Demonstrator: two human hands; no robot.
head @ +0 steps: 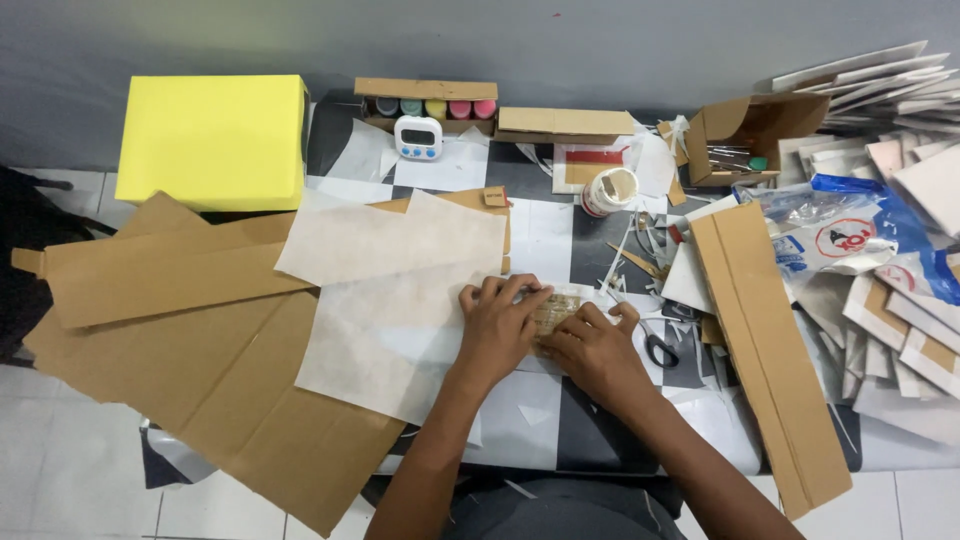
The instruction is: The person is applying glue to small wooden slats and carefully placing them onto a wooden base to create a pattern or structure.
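Both hands, left hand (497, 325) and right hand (590, 345), press flat on the small brown cardboard piece (556, 310) pinned between them, not pinching; it may skew if the white paper sheet (385, 330) underneath slides.

Both forearms were bare, no sleeves in view. Left hand (497, 325) and right hand (592, 350) wore no gloves, rings or watch. Dark grey garment (560, 510) covered lap.

Box (212, 140) far left; timer (418, 137) behind paper sheet (390, 290); scissors (660, 350) right.
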